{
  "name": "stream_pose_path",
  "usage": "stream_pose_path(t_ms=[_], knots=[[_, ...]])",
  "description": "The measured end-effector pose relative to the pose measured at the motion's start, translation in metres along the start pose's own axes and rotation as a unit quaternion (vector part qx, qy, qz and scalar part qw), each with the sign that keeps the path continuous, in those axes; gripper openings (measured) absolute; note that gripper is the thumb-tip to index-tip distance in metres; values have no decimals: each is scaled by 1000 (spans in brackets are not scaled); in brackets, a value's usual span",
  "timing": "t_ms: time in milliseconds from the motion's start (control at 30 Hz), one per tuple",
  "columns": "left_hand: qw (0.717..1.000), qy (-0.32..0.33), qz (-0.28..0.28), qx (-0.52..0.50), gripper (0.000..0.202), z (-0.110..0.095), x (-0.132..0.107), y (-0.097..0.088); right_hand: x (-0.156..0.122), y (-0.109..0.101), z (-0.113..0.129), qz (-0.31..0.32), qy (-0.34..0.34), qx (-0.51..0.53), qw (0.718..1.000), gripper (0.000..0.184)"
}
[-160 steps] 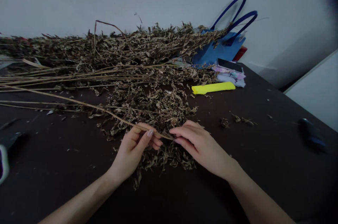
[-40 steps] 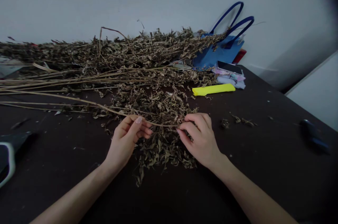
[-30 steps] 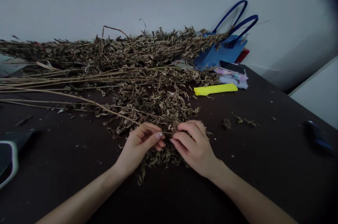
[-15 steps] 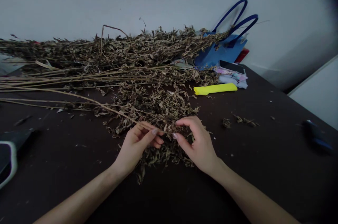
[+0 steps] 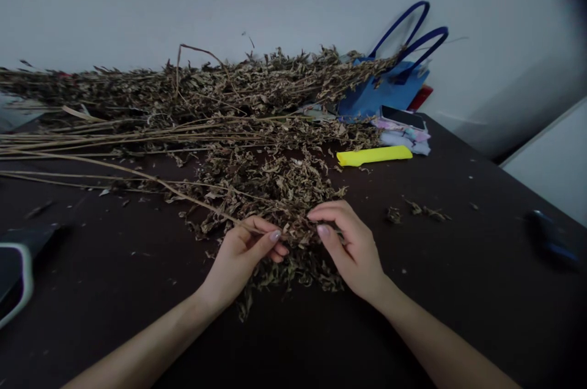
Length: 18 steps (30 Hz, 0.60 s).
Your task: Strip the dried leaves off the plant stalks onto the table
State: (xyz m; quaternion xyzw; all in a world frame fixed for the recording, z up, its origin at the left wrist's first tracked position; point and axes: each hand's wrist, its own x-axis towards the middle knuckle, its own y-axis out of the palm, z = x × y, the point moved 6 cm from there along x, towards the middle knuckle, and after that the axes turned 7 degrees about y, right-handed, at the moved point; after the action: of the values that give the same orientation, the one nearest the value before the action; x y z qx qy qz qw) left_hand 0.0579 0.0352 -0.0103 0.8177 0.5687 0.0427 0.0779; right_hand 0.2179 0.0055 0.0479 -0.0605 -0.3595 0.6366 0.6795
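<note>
My left hand (image 5: 245, 251) pinches a long dried plant stem (image 5: 186, 195) between thumb and fingers. The stem runs back to the far left, and its leafy end lies over a heap of dried leaves (image 5: 275, 187). To the right of that end is my right hand (image 5: 351, 248), its thumb and forefinger apart beside the crumpled leaves. I see nothing held between them. More crumbled leaves (image 5: 293, 276) lie beneath and between both hands on the dark table (image 5: 284, 340).
Behind the heap, a thick bundle of dried stalks (image 5: 202, 86) lies along the wall. A blue bag (image 5: 380, 92), a phone (image 5: 403, 117) on folded cloth, and a yellow strip (image 5: 375, 155) are at the back right. A dark blurred object (image 5: 550, 239) lies far right; a white-edged dark object (image 5: 27, 279) sits left.
My right thumb has drawn back from the stem's end, and the right hand has shifted slightly right. My left hand has moved a little right and down, still pinching the stem.
</note>
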Motion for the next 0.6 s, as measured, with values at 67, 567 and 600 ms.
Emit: stream_pose_path(t_ms=[67, 567, 600], knots=[[1000, 3, 2, 2, 11, -1, 0, 0, 2, -5, -3, -16, 12, -1, 1000, 15], [1000, 3, 12, -2, 10, -4, -3, 6, 9, -1, -19, 48, 75, -1, 996, 13], [1000, 1, 17, -1, 11, -3, -4, 7, 9, 0, -20, 56, 83, 6, 995, 13]])
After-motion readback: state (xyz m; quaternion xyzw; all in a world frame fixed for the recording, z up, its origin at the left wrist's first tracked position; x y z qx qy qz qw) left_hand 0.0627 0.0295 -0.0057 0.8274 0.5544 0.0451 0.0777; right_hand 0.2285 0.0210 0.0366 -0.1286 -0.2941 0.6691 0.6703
